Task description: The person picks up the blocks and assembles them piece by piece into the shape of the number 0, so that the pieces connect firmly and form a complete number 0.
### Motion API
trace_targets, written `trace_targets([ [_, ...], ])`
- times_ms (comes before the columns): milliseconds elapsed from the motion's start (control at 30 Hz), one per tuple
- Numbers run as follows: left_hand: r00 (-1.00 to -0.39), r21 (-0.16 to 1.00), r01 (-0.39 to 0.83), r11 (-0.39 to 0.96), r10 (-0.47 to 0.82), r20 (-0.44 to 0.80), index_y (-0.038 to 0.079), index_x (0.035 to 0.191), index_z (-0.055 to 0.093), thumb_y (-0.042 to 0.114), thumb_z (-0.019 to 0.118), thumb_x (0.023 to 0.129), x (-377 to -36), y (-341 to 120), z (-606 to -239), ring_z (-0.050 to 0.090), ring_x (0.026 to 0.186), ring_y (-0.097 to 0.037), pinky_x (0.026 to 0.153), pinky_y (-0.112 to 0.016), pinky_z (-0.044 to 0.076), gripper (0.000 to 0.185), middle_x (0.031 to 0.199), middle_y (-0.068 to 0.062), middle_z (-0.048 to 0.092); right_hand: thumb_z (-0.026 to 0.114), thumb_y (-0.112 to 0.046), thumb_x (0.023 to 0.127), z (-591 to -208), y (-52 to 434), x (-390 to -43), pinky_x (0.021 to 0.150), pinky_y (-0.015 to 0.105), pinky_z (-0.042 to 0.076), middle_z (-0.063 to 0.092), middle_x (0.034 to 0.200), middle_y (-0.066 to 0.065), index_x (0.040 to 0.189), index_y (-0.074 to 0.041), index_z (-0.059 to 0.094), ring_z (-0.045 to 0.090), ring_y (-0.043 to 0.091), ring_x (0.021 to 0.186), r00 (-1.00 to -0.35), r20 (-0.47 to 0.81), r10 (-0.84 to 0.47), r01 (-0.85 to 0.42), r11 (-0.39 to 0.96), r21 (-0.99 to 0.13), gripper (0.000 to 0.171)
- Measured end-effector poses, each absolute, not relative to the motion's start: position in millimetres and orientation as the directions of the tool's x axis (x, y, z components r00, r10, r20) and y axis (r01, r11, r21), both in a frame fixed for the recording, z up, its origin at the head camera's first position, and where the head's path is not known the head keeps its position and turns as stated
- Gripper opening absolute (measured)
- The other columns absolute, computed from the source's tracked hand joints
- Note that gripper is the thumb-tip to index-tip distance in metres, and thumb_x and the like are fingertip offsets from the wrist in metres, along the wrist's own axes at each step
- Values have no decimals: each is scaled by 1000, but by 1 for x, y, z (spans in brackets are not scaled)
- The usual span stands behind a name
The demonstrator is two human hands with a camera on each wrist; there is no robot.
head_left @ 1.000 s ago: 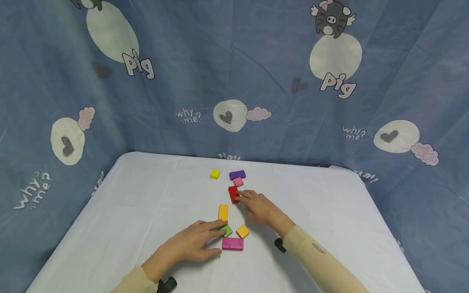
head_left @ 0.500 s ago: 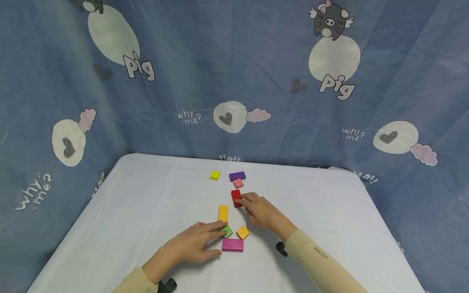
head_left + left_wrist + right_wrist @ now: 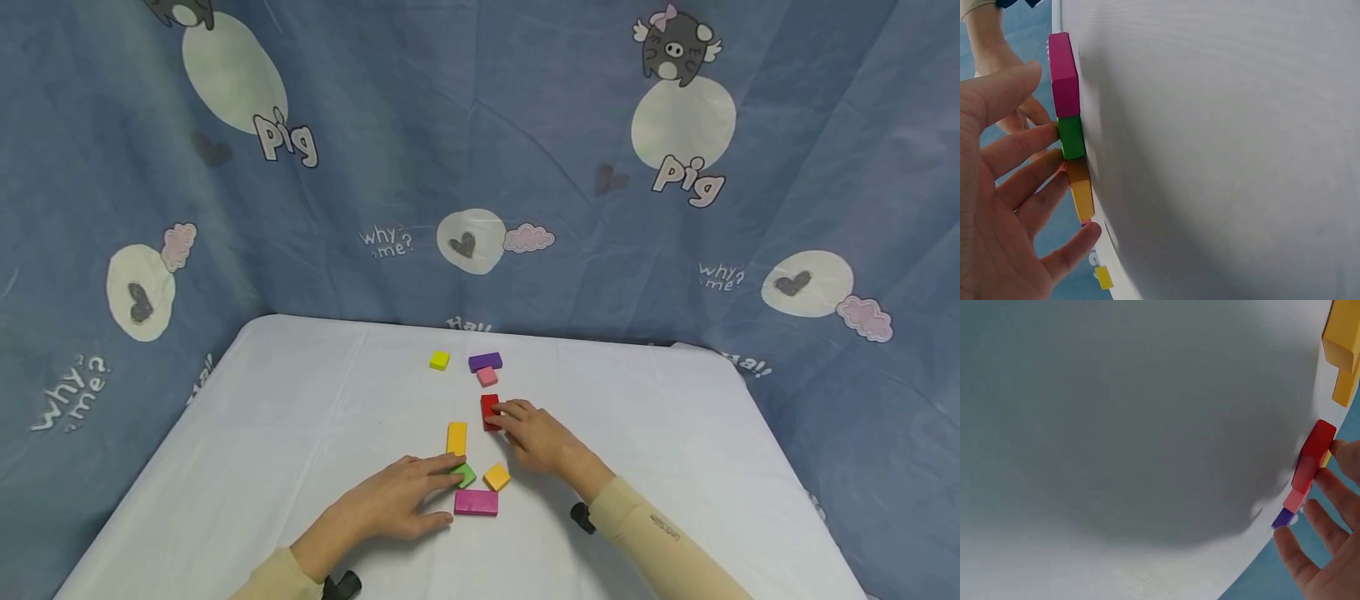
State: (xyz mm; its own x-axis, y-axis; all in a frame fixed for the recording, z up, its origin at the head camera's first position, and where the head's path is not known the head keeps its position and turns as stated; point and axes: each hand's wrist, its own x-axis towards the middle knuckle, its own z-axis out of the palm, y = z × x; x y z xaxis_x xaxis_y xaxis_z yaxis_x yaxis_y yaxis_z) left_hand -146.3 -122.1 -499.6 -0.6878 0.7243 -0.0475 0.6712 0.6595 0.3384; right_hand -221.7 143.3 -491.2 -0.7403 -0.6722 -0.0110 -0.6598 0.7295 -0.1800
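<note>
- Blue fabric (image 3: 562, 167) printed with cartoon pigs and hearts hangs behind a white-covered table (image 3: 637, 400).
- Near the middle of the table lies the red rectangular block (image 3: 489, 402), touched by the thumb and forefinger of the right hand (image 3: 542, 442), its fingers spread.
- Left hand (image 3: 401, 498), fingers also spread, rests fingertips on the green block (image 3: 467, 474), by the end of the long orange block (image 3: 457, 437).
- Close around green: a small orange block (image 3: 497, 477) and a magenta block (image 3: 476, 502).
- Beyond red: pink (image 3: 487, 377) and purple blocks (image 3: 485, 362), then a yellow block (image 3: 439, 360) farther left.
</note>
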Motion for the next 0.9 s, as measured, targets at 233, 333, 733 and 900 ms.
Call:
trace_targets([
  [233, -685, 336, 672, 660, 726, -56, 18, 138, 59, 49, 60, 93, -147, -122, -499, 40, 136, -15, 101, -43, 42, 55, 151, 2, 42, 59, -17, 97, -495, 148, -218, 104, 48, 40, 44, 148, 7, 142, -18, 52, 41, 27, 133, -736, -11, -677, -661, 722, -203, 46],
  [333, -688, 332, 671, 663, 724, -56, 18, 138, 59, 49, 59, 93, -146, -122, -499, 40, 136, -14, 102, -42, 42, 55, 151, 3, 41, 58, -17, 97, -495, 149, -217, 105, 47, 40, 45, 147, 7, 141, -20, 52, 41, 26, 133, -735, -8, -678, -663, 721, -201, 45],
  [733, -692, 328, 668, 668, 720, -55, 17, 138, 58, 49, 59, 93, -145, -122, -498, 39, 137, -15, 102, -42, 41, 55, 151, 2, 41, 58, -16, 96, -498, 155, -211, 105, 47, 40, 44, 147, 6, 141, -18, 53, 40, 25, 134, -740, 30, -672, -658, 715, -235, 45],
  [900, -694, 334, 663, 670, 718, -64, 18, 138, 58, 50, 60, 92, -145, -122, -499, 40, 136, -15, 102, -42, 42, 55, 151, 2, 42, 57, -16, 97, -500, 157, -211, 106, 48, 39, 43, 149, 6, 143, -17, 51, 39, 26, 135, -742, 30, -670, -657, 716, -236, 47],
])
